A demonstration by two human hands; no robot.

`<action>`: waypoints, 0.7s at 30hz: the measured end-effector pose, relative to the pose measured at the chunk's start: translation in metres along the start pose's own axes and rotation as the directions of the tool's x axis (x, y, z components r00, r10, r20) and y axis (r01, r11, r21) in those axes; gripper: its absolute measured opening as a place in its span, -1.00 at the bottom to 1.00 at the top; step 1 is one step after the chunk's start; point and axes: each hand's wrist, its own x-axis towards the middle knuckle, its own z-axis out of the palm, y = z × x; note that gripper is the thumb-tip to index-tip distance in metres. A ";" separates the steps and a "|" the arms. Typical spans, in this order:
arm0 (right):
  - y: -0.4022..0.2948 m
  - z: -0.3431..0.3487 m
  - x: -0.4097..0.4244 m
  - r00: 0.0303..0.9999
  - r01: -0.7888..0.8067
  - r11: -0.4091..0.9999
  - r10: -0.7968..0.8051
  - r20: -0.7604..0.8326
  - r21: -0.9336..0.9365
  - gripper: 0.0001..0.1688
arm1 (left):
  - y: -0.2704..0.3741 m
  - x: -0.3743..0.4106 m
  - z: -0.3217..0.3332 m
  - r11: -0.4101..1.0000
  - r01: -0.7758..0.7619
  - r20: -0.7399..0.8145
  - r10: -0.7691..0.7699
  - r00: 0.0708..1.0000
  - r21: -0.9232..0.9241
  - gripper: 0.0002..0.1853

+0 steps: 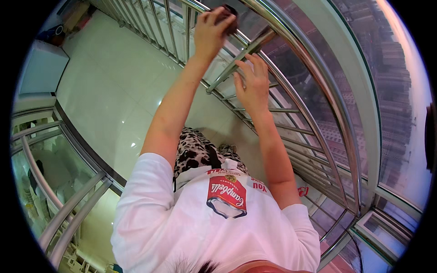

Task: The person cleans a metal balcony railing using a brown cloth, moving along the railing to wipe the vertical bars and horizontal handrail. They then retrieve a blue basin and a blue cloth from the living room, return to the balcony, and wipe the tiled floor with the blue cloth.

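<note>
My left hand [210, 36] grips a dark brown bunched cloth [229, 19], slightly blurred. It is pressed against the lower of two steel handrails [242, 38] of a window railing. My right hand [255, 80] holds nothing, its fingers spread and slightly bent. Its fingertips are at the flat steel post [232, 66] that crosses the rails; whether they touch it cannot be told. The thicker upper handrail [309, 61] curves past on the window side. Thin steel balusters [170, 32] run down from the lower rail towards the floor.
Window glass [396, 119] in a pale frame [358, 75] stands beyond the railing, with buildings outside. Pale glossy tiles [109, 68] cover the floor. A sliding door with metal bars [82, 201] is at left, near a white cabinet [44, 68]. A red item [302, 191] lies by the railing.
</note>
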 end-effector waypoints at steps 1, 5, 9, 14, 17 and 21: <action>-0.001 0.004 0.005 1.000 0.008 1.000 -0.008 0.015 0.001 -0.60 | -0.016 0.006 -0.003 0.999 0.022 -0.025 -0.021 0.999 0.034 -0.35; 0.003 0.020 0.026 0.999 0.032 0.999 -0.031 0.020 -0.004 -0.57 | -0.079 0.027 -0.009 0.985 0.116 -0.115 -0.102 0.988 0.125 -0.41; 0.016 0.041 0.048 1.000 0.014 0.998 -0.014 0.004 -0.068 -0.48 | -0.113 0.030 -0.004 0.926 0.365 -0.074 -0.372 0.925 -0.093 -0.60; 0.047 0.065 0.051 0.998 -0.070 0.970 0.070 -0.009 -0.231 -0.30 | -0.061 -0.036 0.028 0.837 0.394 0.113 -0.381 0.918 -0.380 -0.26; 0.074 0.069 0.041 0.997 -0.082 0.955 0.082 -0.014 -0.285 -0.28 | -0.013 -0.076 0.079 0.670 0.542 0.283 -0.465 0.839 -0.507 -0.23; 0.089 0.075 0.031 0.991 -0.132 0.899 0.130 -0.033 -0.418 -0.26 | 0.005 -0.112 0.124 0.716 0.595 0.326 -0.501 0.802 -0.365 -0.36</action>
